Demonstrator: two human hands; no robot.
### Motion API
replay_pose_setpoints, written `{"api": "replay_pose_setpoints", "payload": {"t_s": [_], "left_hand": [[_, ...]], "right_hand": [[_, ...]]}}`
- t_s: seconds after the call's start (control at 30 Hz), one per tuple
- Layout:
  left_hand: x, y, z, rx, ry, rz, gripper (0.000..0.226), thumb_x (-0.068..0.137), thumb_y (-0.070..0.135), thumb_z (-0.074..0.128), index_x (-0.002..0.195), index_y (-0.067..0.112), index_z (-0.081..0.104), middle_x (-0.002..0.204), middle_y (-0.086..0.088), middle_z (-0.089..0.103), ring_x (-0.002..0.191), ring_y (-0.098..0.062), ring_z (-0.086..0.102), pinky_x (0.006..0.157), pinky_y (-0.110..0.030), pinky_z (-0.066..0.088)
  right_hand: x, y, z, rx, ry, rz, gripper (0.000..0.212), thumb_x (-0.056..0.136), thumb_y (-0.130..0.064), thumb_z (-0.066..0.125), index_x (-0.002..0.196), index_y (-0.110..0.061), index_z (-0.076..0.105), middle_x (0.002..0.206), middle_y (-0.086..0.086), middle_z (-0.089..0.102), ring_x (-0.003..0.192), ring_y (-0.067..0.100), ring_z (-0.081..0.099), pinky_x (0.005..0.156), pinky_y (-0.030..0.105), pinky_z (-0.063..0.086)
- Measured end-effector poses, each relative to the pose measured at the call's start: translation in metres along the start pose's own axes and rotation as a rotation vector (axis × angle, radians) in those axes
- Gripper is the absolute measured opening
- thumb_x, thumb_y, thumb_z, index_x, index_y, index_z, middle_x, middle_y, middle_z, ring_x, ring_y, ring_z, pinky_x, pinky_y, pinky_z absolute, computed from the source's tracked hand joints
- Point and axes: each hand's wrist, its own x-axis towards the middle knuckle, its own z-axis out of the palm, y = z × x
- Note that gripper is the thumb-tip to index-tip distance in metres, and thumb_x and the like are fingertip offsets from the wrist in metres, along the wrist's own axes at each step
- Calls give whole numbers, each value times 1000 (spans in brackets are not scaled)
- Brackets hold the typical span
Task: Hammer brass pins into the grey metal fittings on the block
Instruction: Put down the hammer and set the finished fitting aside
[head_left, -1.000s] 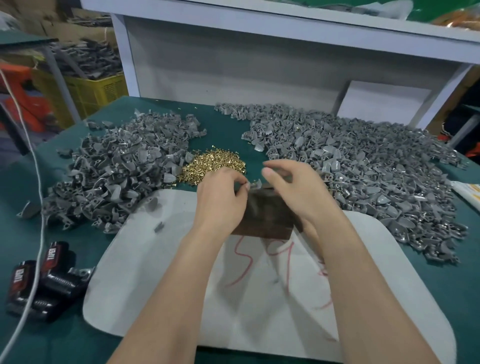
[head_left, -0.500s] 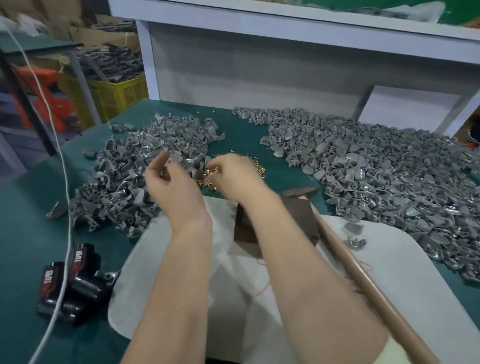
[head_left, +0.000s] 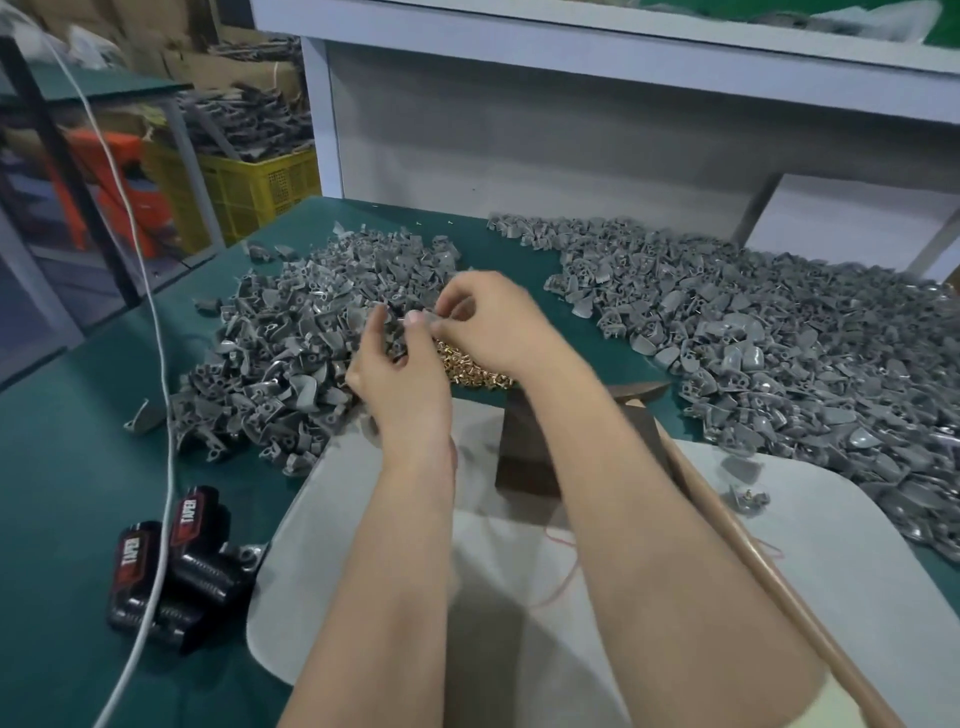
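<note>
Both hands have left the block (head_left: 524, 447), where they were busy a second ago, and now meet fingertip to fingertip just above the brass pins (head_left: 470, 370) in the middle of the frame. Our left hand (head_left: 402, 387) stands upright with the forefinger raised, its thumb and fingers pinching a small grey piece that we take for a fitting (head_left: 423, 321), though blur hides its shape. Our right hand (head_left: 493, 325) comes in from the right, forearm crossing over the block, fingers curled into a pinch at the same spot. Whether a pin sits between them is too small to tell. We judge that a new round has begun: a fresh fitting and pin are being paired in the air, and they must go down on the block before any blow. The hammer (head_left: 753, 561) lies unheld, its head beside the block and its handle running to the lower right over the white mat (head_left: 623, 623). One heap of grey fittings (head_left: 280, 343) lies left of centre, and a larger heap (head_left: 769, 338) spreads to the right edge. Two black battery packs (head_left: 171, 571) sit at the lower left.
</note>
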Motion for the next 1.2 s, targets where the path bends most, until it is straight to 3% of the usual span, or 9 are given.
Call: {"api": "replay_pose_setpoints", "payload": {"t_s": [0.07, 0.17, 0.27, 0.37, 0.67, 0.8, 0.87, 1.03, 1.2], "left_hand": [[-5, -1, 4, -9, -129, 21, 13, 96, 31, 54, 104, 25, 63, 99, 7, 64, 82, -3, 59, 84, -25, 45], [-10, -3, 8, 32, -244, 94, 19, 95, 17, 56, 79, 22, 65, 64, 13, 64, 60, 3, 59, 65, -16, 48], [-10, -6, 9, 28, -268, 90, 13, 91, 6, 60, 88, 17, 64, 84, 3, 68, 80, -7, 65, 74, -17, 50], [-8, -9, 9, 28, -211, 77, 13, 90, 6, 62, 101, 12, 62, 99, -5, 67, 94, -14, 64, 84, -21, 49], [-4, -14, 11, 18, -155, 93, 13, 88, 7, 65, 100, 10, 66, 88, 5, 66, 76, 2, 61, 62, -5, 45], [-7, -12, 11, 23, -147, 95, 10, 87, 7, 65, 97, 10, 66, 84, 7, 65, 67, 8, 60, 58, -3, 43], [-10, -10, 11, 19, -167, 114, 11, 87, 4, 64, 87, 15, 65, 81, 5, 64, 62, 9, 60, 58, -5, 43], [-12, -10, 10, 122, -266, 188, 21, 89, 5, 61, 80, 24, 65, 81, 6, 65, 75, -1, 60, 81, -24, 51], [-19, -14, 17, 254, -374, 256, 16, 88, 11, 65, 83, 25, 67, 83, 11, 67, 75, -1, 59, 76, -16, 46]], "right_hand": [[-14, 5, -20, 53, -33, -57, 10, 82, -22, 70, 79, -24, 60, 78, -8, 61, 74, 10, 58, 68, 22, 48], [-33, 18, -36, 138, -28, -62, 17, 80, -7, 66, 83, -23, 61, 82, -3, 63, 72, 11, 59, 74, 30, 52], [-37, 37, -36, 316, 47, 88, 20, 84, -2, 60, 96, -17, 63, 96, 6, 67, 84, 17, 65, 82, 31, 55], [-19, 56, -18, -158, 82, 269, 17, 85, -14, 62, 99, -13, 70, 105, 6, 69, 99, 22, 63, 88, 30, 49], [32, 56, 20, -437, -264, 444, 40, 82, -22, 65, 121, -17, 58, 127, 4, 55, 111, 25, 56, 82, 28, 43], [42, 61, 25, -441, -339, 439, 40, 86, -18, 60, 125, -14, 55, 133, 4, 51, 115, 25, 53, 95, 28, 44], [38, 62, 24, -416, -300, 468, 32, 88, -17, 58, 119, -11, 55, 130, 8, 52, 109, 26, 53, 90, 28, 43], [15, 59, -1, -220, 101, 377, 10, 85, -9, 55, 87, -3, 62, 94, 17, 65, 99, 32, 62, 70, 28, 44], [-20, 57, -45, 148, 220, 308, 28, 84, -5, 49, 69, -27, 58, 89, 6, 66, 90, 25, 64, 89, 43, 51]]}}
